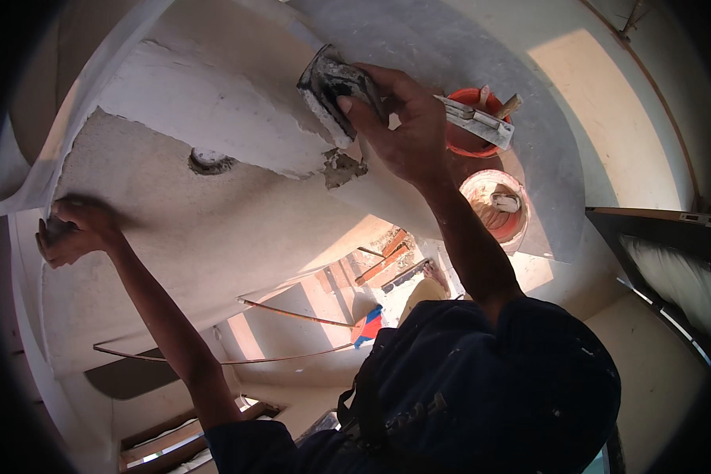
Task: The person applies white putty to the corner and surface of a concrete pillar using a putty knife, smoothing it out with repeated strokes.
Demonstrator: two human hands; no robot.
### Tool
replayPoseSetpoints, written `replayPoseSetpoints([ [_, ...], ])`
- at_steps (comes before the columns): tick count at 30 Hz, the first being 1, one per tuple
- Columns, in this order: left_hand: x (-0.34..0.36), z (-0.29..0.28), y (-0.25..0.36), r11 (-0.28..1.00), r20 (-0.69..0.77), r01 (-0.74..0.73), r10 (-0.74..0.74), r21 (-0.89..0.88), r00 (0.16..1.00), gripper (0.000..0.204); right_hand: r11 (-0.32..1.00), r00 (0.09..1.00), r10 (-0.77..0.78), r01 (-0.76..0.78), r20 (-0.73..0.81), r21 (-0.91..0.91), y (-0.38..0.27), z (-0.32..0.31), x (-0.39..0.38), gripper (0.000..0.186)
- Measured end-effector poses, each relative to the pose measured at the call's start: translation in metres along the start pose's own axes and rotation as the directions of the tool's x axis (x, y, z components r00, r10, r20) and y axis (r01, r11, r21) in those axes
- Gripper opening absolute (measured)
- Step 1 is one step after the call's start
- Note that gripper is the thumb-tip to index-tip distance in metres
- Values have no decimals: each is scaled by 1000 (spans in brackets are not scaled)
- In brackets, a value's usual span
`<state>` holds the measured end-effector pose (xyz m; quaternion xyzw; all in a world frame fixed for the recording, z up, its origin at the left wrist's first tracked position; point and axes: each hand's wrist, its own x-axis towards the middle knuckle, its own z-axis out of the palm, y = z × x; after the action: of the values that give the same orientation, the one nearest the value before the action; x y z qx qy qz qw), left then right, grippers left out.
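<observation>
My right hand (411, 130) is raised at upper centre, its thumb and fingers closed round a flat dark tool (332, 91) caked with pale plaster. Just below that tool is a rough grey patch (345, 168) on the wall surface. White plaster (205, 103) covers the upper part of the wall, with a ragged lower edge against the bare beige part (142, 189). A small round recess (211, 160) sits in the wall between my hands. My left hand (79, 231) is at the wall's left edge, fingers curled round a small greyish thing that I cannot make out.
Below on the right stand a red bucket (458, 142) with a plastering trowel (478, 122) across it and a pinkish bucket (521, 229) holding pale mix. Bricks (383, 265) lie on the floor. A thin curved strip (296, 313) and a dark door-like panel (648, 213) are also around.
</observation>
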<state>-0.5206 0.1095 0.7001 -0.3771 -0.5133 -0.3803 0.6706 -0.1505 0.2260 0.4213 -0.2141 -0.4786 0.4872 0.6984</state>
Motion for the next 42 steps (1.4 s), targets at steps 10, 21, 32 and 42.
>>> replayPoseSetpoints([
  [10, 2, 0, 6, 999, 29, 8, -7, -36, 1000, 60, 982, 999, -43, 43, 1, -184, 1, -5, 19, 40],
  [21, 2, 2, -12, 999, 7, -45, 45, 10, 999, 57, 709, 805, -593, 516, -10, -481, -15, 14, 1, 46],
  [32, 1, 7, -23, 999, -1, -32, 32, -19, 999, 59, 816, 705, -570, 426, -422, -390, -67, 34, 28, 37],
  [42, 2, 9, -30, 998, 3, -59, 59, 31, 998, 58, 983, 1000, 5, -6, -4, -184, -18, -25, -13, 40],
])
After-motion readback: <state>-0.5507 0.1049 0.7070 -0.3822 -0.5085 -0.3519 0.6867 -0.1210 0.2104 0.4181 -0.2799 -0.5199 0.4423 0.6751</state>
